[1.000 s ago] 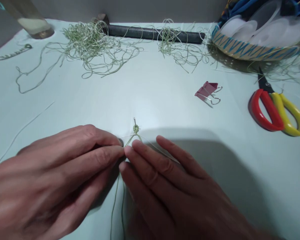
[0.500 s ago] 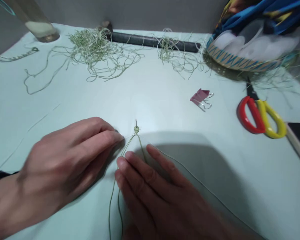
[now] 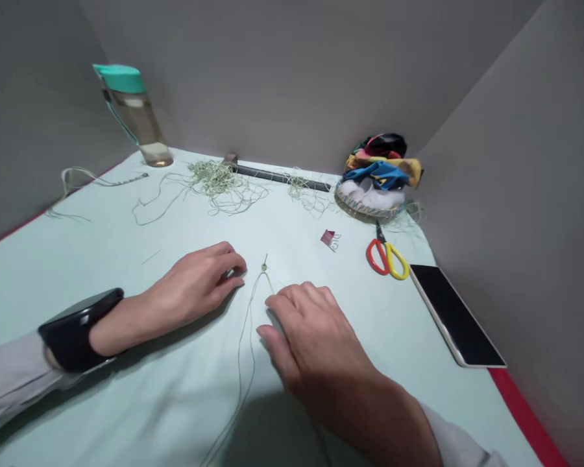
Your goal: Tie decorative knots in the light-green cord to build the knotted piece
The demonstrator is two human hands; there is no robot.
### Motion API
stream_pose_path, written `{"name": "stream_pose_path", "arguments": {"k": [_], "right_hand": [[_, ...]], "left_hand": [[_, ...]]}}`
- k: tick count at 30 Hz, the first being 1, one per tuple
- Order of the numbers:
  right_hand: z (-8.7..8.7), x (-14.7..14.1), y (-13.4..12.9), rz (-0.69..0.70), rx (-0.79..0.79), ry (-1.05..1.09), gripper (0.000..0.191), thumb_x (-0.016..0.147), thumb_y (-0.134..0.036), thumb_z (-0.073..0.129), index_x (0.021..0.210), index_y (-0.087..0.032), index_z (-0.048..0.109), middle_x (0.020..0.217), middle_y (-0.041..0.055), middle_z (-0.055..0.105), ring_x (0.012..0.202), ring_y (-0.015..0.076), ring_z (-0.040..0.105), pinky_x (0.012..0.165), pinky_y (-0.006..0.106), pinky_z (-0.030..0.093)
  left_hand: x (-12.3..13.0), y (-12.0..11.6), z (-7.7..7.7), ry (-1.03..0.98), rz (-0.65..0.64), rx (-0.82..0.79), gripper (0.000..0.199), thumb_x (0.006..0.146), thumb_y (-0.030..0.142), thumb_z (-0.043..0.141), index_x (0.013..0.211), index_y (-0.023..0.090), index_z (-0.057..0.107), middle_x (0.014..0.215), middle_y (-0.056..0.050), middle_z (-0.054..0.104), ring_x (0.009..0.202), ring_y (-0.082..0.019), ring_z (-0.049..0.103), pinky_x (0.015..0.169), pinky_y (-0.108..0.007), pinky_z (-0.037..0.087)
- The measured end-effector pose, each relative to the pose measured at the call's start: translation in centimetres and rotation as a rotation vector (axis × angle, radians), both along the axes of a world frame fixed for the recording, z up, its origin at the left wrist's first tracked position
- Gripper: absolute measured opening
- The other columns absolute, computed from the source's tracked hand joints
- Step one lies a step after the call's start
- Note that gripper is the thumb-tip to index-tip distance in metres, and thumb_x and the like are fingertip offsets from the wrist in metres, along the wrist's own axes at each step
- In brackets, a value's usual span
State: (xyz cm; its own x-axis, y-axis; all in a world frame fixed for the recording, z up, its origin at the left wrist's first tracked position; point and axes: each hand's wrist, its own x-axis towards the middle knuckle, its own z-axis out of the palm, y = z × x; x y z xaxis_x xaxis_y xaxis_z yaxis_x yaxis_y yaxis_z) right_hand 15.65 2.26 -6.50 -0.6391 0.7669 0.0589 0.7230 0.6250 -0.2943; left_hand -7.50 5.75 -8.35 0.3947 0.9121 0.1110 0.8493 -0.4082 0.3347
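A small green knotted piece (image 3: 264, 267) is fixed at a thin upright pin (image 3: 266, 257) on the pale tabletop. Two green cords (image 3: 246, 324) trail from it toward me, and a shorter strand runs to my right hand. My left hand (image 3: 202, 277) rests on the table left of the knot, fingers bent, thumb and index fingertip slightly apart with nothing visible between them. Palm down, my right hand (image 3: 316, 331) lies right of the cords. Its thumb is spread from the index finger, whose tip touches the right strand; the other fingertips are partly hidden.
Tangled green thread (image 3: 217, 178) and a dark-handled hammer (image 3: 282, 176) lie at the back. A bottle (image 3: 143, 123) stands back left. Rightward are a maroon binder clip (image 3: 328, 238), scissors (image 3: 388, 259), a basket (image 3: 365, 209) with cloth, and a phone (image 3: 455, 314).
The view has tilted up and drawn back, showing more wall and table. My right hand has shifted right off the left cords, its thumb now spread. My left thumb and index fingertip have parted.
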Motion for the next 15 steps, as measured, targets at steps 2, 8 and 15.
{"name": "stream_pose_path", "arguments": {"k": [2,8,15], "right_hand": [[0.1,-1.0,-0.7,-0.063,0.019,-0.088,0.022,0.101,-0.035,0.063,0.099,-0.015,0.07,0.098,0.0114,0.07,0.097,0.0308,0.065,0.09,0.05,0.054],[-1.1,-4.5,-1.6,-0.106,0.04,-0.143,0.021,0.092,0.0,0.06,0.108,-0.009,0.07,0.102,0.0158,0.072,0.098,0.0271,0.07,0.092,0.041,0.055],[-1.0,-4.0,-1.0,-0.24,-0.11,0.067,0.014,0.099,-0.008,0.055,0.1,-0.013,0.068,0.097,0.0091,0.072,0.085,0.0219,0.068,0.076,0.037,0.055]], "left_hand": [[0.0,-0.3,0.2,0.036,0.01,-0.015,0.022,0.102,0.028,0.054,0.106,0.017,0.072,0.102,-0.008,0.069,0.08,-0.021,0.067,0.071,-0.035,0.052],[0.6,-0.8,0.1,0.12,0.048,-0.033,0.018,0.103,0.032,0.066,0.106,0.015,0.07,0.106,-0.005,0.071,0.093,-0.02,0.069,0.084,-0.039,0.061],[1.2,-0.7,0.0,0.048,0.103,-0.105,0.03,0.103,0.037,0.068,0.125,0.017,0.068,0.124,-0.01,0.071,0.104,-0.024,0.071,0.091,-0.045,0.064]]}}
